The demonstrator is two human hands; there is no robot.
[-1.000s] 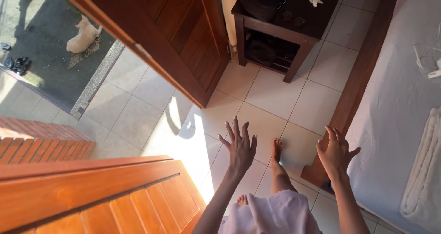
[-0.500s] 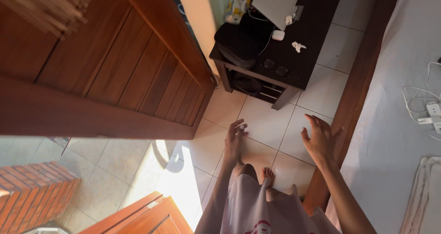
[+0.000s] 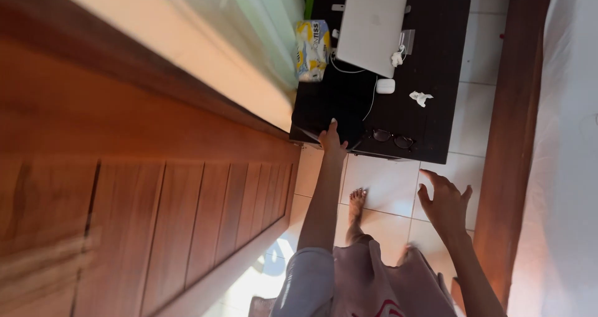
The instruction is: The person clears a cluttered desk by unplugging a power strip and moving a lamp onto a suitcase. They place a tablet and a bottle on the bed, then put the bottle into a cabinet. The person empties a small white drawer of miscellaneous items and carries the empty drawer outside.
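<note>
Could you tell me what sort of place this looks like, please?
Probably a bedroom in a home or guest room: a white-sheeted bed with a wooden frame, a dark desk carrying a closed laptop and glasses, and a wooden door over tiled floor.

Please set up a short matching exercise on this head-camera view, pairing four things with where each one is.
Things:
1. left hand
2. right hand
3. eyeglasses
4. laptop

Places:
A. lying near the front edge of the dark table
B. closed, at the far end of the table
C. spread open in the air above the floor tiles
D. reaching to the table's near corner, by a black bag

Pairs: 1-D, 2-C, 3-A, 4-B
</note>
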